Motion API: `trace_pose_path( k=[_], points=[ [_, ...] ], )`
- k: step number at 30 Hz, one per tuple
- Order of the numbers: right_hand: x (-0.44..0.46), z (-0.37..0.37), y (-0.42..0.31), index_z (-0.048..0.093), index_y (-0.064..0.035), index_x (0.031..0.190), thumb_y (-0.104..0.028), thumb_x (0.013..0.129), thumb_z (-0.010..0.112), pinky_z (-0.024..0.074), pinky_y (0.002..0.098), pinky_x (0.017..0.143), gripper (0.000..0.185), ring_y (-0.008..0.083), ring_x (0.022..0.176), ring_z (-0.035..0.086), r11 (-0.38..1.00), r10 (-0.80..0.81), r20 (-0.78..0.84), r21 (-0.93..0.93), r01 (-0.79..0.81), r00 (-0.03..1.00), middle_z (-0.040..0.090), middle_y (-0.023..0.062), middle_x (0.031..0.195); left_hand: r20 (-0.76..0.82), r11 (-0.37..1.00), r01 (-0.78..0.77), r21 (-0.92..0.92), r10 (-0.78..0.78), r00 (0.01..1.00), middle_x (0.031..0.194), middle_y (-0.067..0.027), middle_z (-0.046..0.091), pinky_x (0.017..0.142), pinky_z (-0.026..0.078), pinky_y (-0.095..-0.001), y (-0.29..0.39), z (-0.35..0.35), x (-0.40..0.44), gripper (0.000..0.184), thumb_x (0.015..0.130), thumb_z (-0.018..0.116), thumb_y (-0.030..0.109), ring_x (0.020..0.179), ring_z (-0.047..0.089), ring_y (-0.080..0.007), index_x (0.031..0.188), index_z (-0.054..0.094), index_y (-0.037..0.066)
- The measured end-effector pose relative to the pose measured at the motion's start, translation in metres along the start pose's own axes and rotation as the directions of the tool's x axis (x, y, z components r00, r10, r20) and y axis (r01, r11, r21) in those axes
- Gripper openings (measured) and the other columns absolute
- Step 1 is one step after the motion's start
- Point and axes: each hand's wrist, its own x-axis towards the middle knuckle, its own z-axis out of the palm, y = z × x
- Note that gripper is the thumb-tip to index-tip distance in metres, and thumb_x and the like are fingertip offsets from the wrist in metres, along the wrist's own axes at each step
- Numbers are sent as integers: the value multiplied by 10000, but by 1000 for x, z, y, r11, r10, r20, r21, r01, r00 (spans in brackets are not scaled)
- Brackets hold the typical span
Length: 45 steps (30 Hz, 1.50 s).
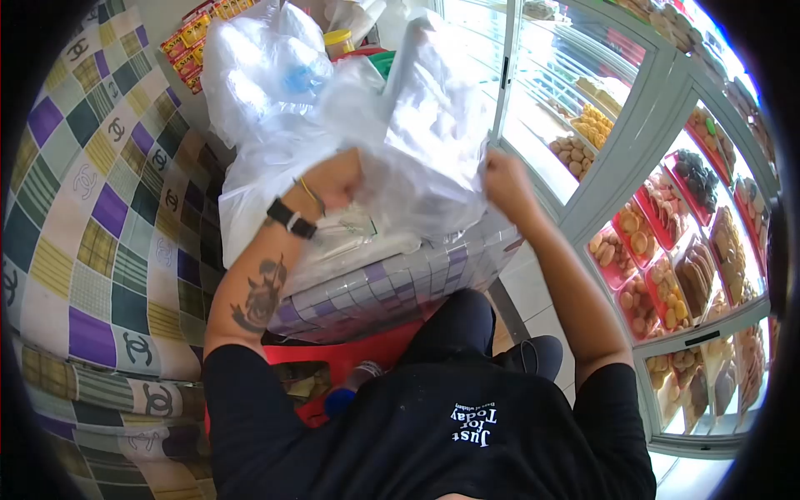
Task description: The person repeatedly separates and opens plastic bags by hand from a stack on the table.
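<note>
A thin, see-through plastic bag (408, 179) is stretched between my two hands over a small table, blurred by motion. On its left side, my left hand (337, 179) is closed on the plastic, a dark watch and a yellow band on the wrist. Opposite it, my right hand (507, 187) is closed in a pinch at the bag's right edge. Beneath the bag lies a stack of flat plastic bags (342, 242), partly covered. Behind stand large, full-looking white plastic bags (258, 67); their contents are hard to make out.
The table wears a purple and white checked cover (375, 287). A glass display case (667, 225) with trays of baked-looking food stands at right. Patchwork fabric (108, 208) hangs at left. A red stool (325, 358) and a blue-capped bottle (340, 402) are below.
</note>
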Motion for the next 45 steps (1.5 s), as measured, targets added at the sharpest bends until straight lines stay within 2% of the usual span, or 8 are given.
trace_pose_path(
  k=[5, 10, 12, 14, 20, 26, 36, 45],
  points=[
    [-17, 33, 41, 658, -5, 962, -61, 781, 520, 468, 421, 760, 234, 401, 869, 592, 982, -183, 32, -50, 184, 983, 618, 228, 906, -98, 857, 27, 515, 27, 995, 1012, -40, 642, 692, 520, -279, 1, 48, -19, 399, 830, 628, 69, 843, 632, -132, 1218, 538, 54],
    [-12, 30, 49, 658, -12, 963, -49, 781, 515, 467, 417, 775, 234, 411, 875, 582, 973, -186, 96, -122, 197, 978, 613, 233, 914, 151, -21, -182, 983, 654, 741, 1048, -51, 615, 692, 490, -254, -53, -52, 54, 403, 814, 608, 44, 870, 585, -128, 1209, 529, 16],
    [-16, 24, 49, 657, -23, 983, -53, 801, 518, 473, 406, 757, 231, 385, 874, 592, 973, -172, 101, -140, 185, 980, 612, 219, 951, 98, 99, -311, 945, 824, 558, 1023, -44, 611, 700, 479, -248, -53, -52, 55, 372, 825, 570, 27, 849, 572, -121, 1195, 531, 20],
    [-24, 21, 49, 654, -37, 1011, -60, 822, 520, 475, 381, 743, 233, 337, 868, 597, 981, -183, -19, -62, 182, 983, 606, 192, 998, -378, 747, -499, 438, 657, 652, 988, -39, 609, 717, 471, -244, -14, 21, 2, 341, 838, 528, 13, 821, 566, -112, 1179, 534, 29],
    [-67, -22, -31, 577, 12, 1136, -172, 882, 593, 437, 272, 779, 314, 151, 868, 535, 892, -80, -401, 381, 245, 913, 533, 109, 1126, -341, 776, -571, 269, 631, 697, 970, -25, 612, 682, 472, -234, 8, 77, -86, 274, 874, 480, -2, 819, 561, -49, 1138, 545, 31],
    [-116, -23, -105, 550, 36, 1155, -126, 805, 641, 458, 304, 769, 396, 180, 950, 561, 608, -791, -115, -35, 793, 601, 581, 133, 1052, 105, 621, -474, 624, 534, 839, 904, -40, 649, 685, 480, -224, -10, 139, -121, 117, 877, 577, 30, 809, 593, -59, 981, 625, 6],
    [-126, -41, -83, 571, 21, 978, 59, 782, 581, 419, 214, 717, 200, 66, 804, 529, 894, -327, 95, 353, 275, 940, 589, 29, 855, -505, 737, -525, 425, 675, 538, 597, 85, 420, 470, 285, -187, -16, 86, -117, 157, 926, 588, 189, 505, 334, -10, 928, 628, 37],
    [-115, -54, -69, 597, 9, 987, 55, 815, 576, 389, 179, 678, 179, 36, 778, 503, 869, -100, -40, 484, 107, 994, 588, -6, 872, -282, 831, -544, 115, 553, 784, 916, -31, 622, 651, 482, -232, -27, 79, -125, 181, 861, 574, -6, 781, 585, -99, 1042, 588, 6]
  ],
)
